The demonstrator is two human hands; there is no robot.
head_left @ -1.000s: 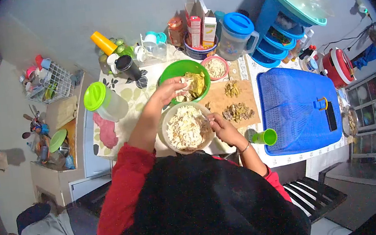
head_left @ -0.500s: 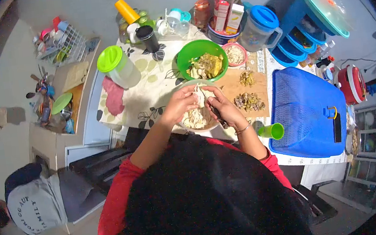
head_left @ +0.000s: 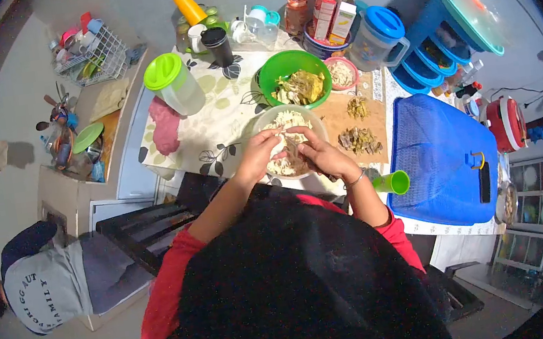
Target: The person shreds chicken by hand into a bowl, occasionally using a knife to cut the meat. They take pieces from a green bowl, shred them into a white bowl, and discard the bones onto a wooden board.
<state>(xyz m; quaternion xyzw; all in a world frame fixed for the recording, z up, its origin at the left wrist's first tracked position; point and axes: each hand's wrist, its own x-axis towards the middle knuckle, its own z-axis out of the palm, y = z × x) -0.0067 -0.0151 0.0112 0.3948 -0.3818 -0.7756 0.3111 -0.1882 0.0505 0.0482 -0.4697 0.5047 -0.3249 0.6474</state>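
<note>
My left hand [head_left: 256,158] is over a pale bowl [head_left: 322,126], its fingers pinched on a small pale piece of food. My right hand [head_left: 329,157] is closed round a knife [head_left: 335,177], whose dark handle shows below the palm. Its fingertips meet the left hand's at the piece. Whitish shredded food [head_left: 289,120] lies in the bowl under both hands. Just behind stands a green bowl [head_left: 267,78] with yellowish and dark chunks [head_left: 302,88]. Brown-yellow scraps [head_left: 359,140] lie in two heaps on a brown board [head_left: 377,116] to the right.
A pink-rimmed bowl [head_left: 357,80] holds more pale pieces. A green-lidded pitcher [head_left: 184,95] and pink cloth [head_left: 166,125] are at left. A green cup [head_left: 396,182] and large blue mesh cover [head_left: 443,162] are at right. Another person [head_left: 48,285] is at far left.
My hands have drawn slightly lower and the fingertips have come together around a smaller piece. The knife has turned lower in my right hand. The camera view has shifted slightly.
</note>
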